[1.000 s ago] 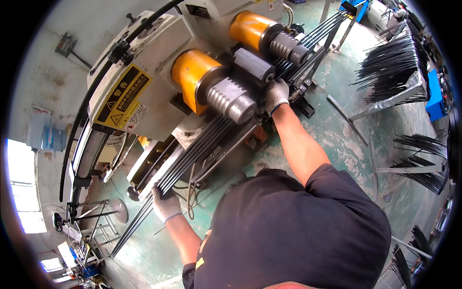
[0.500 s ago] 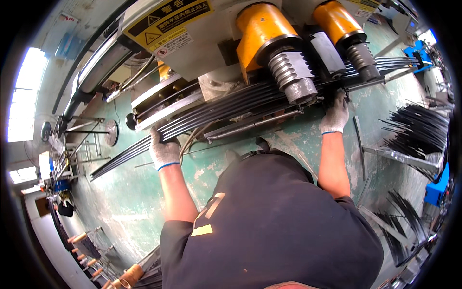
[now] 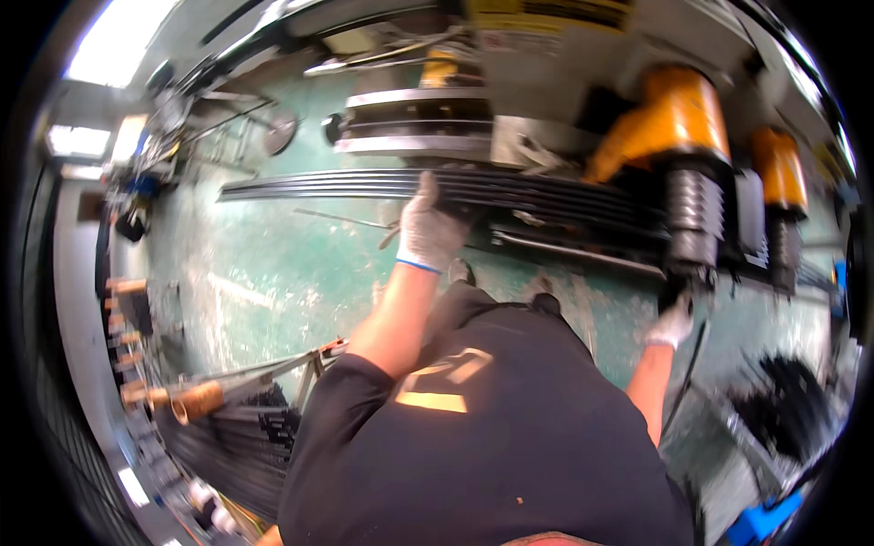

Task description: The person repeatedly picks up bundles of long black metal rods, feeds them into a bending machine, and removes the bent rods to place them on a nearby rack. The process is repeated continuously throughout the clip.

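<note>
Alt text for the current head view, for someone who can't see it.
A person's gloved left hand holds a row of long black bars along a machine with orange housings; the gloved right hand, blurred, is near a ridged metal spindle. More black bars lie at lower left.

Left hand (image 3: 431, 233) farther from bar ends (image 3: 233, 192)

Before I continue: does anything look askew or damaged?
Mainly the green floor: its pale patches look like worn paint. The black bars at the left hand lie side by side; blur hides finer detail.
</note>
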### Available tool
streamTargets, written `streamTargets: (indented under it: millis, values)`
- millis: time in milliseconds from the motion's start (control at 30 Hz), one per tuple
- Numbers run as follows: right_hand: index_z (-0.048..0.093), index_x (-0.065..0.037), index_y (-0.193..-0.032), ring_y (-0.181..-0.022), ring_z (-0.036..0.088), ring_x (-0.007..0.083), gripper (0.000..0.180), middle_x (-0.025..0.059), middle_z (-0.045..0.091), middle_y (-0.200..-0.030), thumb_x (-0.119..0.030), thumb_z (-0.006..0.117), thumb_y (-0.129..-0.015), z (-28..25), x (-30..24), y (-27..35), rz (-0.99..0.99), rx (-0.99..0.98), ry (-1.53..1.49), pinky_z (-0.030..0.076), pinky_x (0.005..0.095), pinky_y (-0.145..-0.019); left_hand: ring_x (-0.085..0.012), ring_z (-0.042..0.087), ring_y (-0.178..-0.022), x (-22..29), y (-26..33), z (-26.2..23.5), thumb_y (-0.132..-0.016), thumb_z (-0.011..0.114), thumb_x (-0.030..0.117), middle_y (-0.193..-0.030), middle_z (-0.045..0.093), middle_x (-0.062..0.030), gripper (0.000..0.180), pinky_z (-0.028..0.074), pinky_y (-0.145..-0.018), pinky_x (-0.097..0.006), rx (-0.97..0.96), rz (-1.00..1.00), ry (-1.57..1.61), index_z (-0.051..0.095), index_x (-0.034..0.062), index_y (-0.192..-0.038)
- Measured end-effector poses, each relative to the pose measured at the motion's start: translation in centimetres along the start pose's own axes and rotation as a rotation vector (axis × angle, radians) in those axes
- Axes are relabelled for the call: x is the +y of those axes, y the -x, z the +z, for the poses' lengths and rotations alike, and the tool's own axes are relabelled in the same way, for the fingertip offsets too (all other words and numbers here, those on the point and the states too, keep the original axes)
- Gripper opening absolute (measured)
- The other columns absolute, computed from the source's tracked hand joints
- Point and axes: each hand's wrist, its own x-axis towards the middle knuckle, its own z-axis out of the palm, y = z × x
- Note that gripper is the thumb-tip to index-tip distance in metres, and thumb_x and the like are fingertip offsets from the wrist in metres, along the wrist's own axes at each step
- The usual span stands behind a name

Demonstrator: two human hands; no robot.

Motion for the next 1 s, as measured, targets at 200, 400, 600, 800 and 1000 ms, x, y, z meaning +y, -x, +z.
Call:
streamTargets:
  millis: [200,400,600,800,1000]
  values:
    - [0.070,-0.002,-0.118,-0.079,0.069,0.0240,0.033,0.0099,0.073,-0.098,-0.031,0.065,-0.103,-7.6,12.4,-0.8,0.274,0.066,0.063,0.055,0.0372,-0.069,-0.0454,0.058,-0.125,13.1,0.0,-4.7,-0.101,0.060,0.048,-0.132,0.062,-0.0267,0.061,0.044,-0.111,-0.062,0.032,0.265,0.172,0.049,0.0000,-0.137]
    - [0.068,-0.003,-0.122,-0.093,0.069,0.0278,0.042,0.0122,0.072,-0.110,-0.041,0.061,-0.104,-5.4,18.4,7.0,0.460,0.070,0.169,0.055,0.0419,-0.082,-0.0406,0.065,-0.110,33.4,-1.6,-16.5,-0.105,0.052,0.049,-0.116,0.070,-0.0189,0.047,0.051,-0.100,-0.061,0.173,0.562,0.181,0.065,0.0056,-0.116]
    - [0.052,-0.006,-0.146,-0.127,0.063,0.0356,0.054,0.0183,0.063,-0.141,-0.043,0.056,-0.106,-2.2,21.3,15.6,0.608,-0.158,0.420,0.048,0.0482,-0.105,-0.0324,0.065,-0.107,51.8,-1.0,-24.4,-0.106,0.053,0.051,-0.115,0.067,-0.0115,0.047,0.054,-0.095,-0.054,0.468,0.739,0.043,0.061,0.0065,-0.119]
    - [0.055,-0.003,-0.141,-0.121,0.065,0.0373,0.053,0.0220,0.066,-0.134,-0.043,0.058,-0.106,0.9,19.7,19.7,0.523,-0.122,0.511,0.050,0.0499,-0.099,-0.0326,0.059,-0.114,56.5,-0.1,-25.9,-0.109,0.048,0.047,-0.134,0.057,-0.0127,0.046,0.050,-0.098,-0.058,0.451,0.749,-0.226,0.046,0.0109,-0.138]
    - [0.064,-0.010,-0.115,-0.081,0.067,0.0275,0.032,0.0088,0.070,-0.092,-0.040,0.062,-0.105,0.9,19.7,16.4,0.502,-0.180,0.451,0.050,0.0441,-0.070,-0.0399,0.058,-0.124,52.5,2.4,-24.0,-0.111,0.044,0.045,-0.133,0.058,-0.0143,0.047,0.045,-0.108,-0.066,0.227,0.633,-0.238,0.048,0.0089,-0.139]
